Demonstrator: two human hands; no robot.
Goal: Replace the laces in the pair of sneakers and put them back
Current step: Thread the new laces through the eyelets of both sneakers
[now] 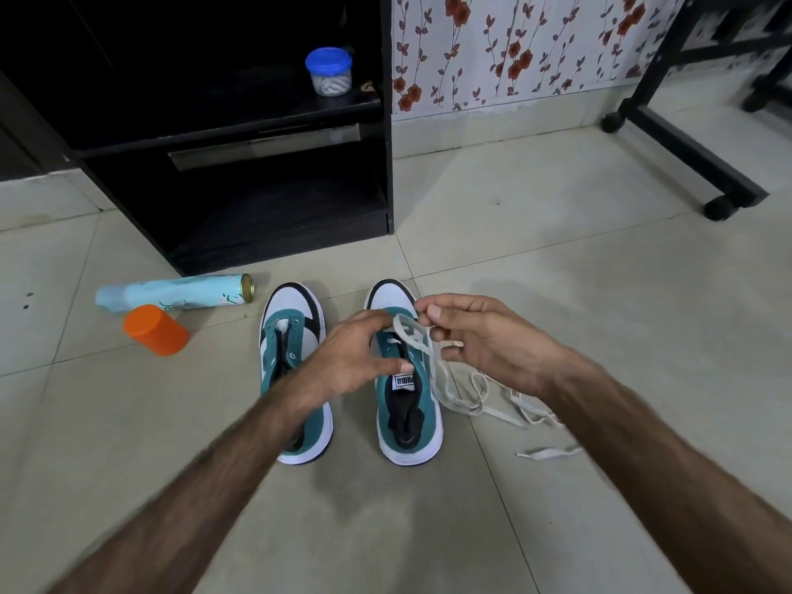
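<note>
We read "PUMA" on the right sneaker (409, 379) tongue; our left hand (355, 358) grips that tongue. Our right hand (480, 336) pinches the white lace (433, 362). Both sneakers stand mid-floor (557, 259), the left sneaker (291, 336) alongside, bare tile around.

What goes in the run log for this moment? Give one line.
right hand: pinches white lace | left hand: over right sneaker | left sneaker: unlaced
</note>
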